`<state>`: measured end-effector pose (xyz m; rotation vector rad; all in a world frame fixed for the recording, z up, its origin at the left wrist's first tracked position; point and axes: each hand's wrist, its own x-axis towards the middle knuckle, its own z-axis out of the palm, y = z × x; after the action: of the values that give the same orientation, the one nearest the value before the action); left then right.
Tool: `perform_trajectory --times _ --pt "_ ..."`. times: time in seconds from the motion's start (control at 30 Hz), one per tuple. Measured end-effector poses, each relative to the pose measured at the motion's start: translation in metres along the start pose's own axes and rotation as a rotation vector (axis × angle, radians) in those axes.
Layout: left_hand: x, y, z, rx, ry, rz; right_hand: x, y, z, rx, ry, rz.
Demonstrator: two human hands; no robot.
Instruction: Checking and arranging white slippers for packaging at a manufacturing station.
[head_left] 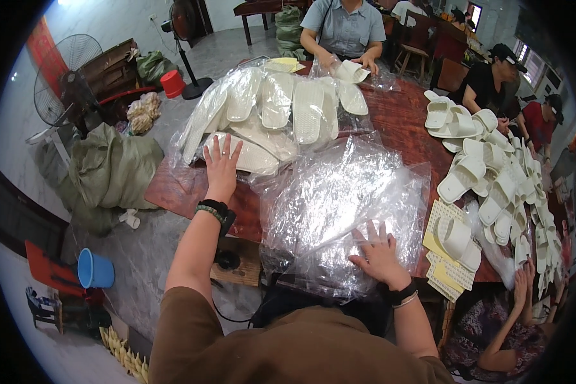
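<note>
My left hand is spread, its fingers resting on a bagged white slipper at the near edge of a pile of slippers in clear plastic. Fingers apart, my right hand lies flat on a stack of clear plastic bags that reaches over the table's near edge. Neither hand grips anything. Beyond the stack, more bagged slippers lie side by side, soles showing on several.
Loose white slippers are heaped along the right of the red-brown table, near yellow label sheets. Across the table a person handles a slipper; other people sit at the right. Sacks and a blue bucket stand at left.
</note>
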<state>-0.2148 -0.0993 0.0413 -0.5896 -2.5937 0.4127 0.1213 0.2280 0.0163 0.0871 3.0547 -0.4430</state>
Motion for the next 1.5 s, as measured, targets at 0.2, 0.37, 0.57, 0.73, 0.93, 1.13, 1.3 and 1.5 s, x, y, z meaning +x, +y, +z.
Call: perform_trajectory --times 0.2,0.37,0.57,0.73,0.93,1.13,1.3,1.5 --pt "0.004 -0.025 0.028 -0.221 0.119 0.129 0.010 -0.003 -0.009 -0.061 -0.224 0.052" --pt "0.026 -0.053 -0.023 -0.445 0.258 0.229 0.008 -0.008 -0.024 0.060 -0.446 0.117" --pt "0.053 -0.083 -0.128 -0.426 0.693 0.074 0.008 -0.013 -0.013 0.008 0.097 0.028" --pt "0.046 -0.094 -0.249 -0.514 0.865 0.176 0.025 -0.031 -0.060 0.039 -0.097 0.008" --pt "0.037 -0.051 -0.333 -1.043 0.495 0.504 0.048 -0.029 -0.047 -0.232 -0.045 -0.099" --pt "0.042 0.086 -0.321 -0.966 0.173 1.154 0.049 -0.023 -0.038 -0.093 -0.061 -0.025" --pt "0.048 0.195 -0.230 -0.758 0.063 1.303 0.056 0.025 -0.043 0.356 -0.127 -0.234" --pt "0.007 0.222 -0.212 -0.824 0.342 0.869 0.046 0.046 -0.032 0.436 0.083 -0.209"
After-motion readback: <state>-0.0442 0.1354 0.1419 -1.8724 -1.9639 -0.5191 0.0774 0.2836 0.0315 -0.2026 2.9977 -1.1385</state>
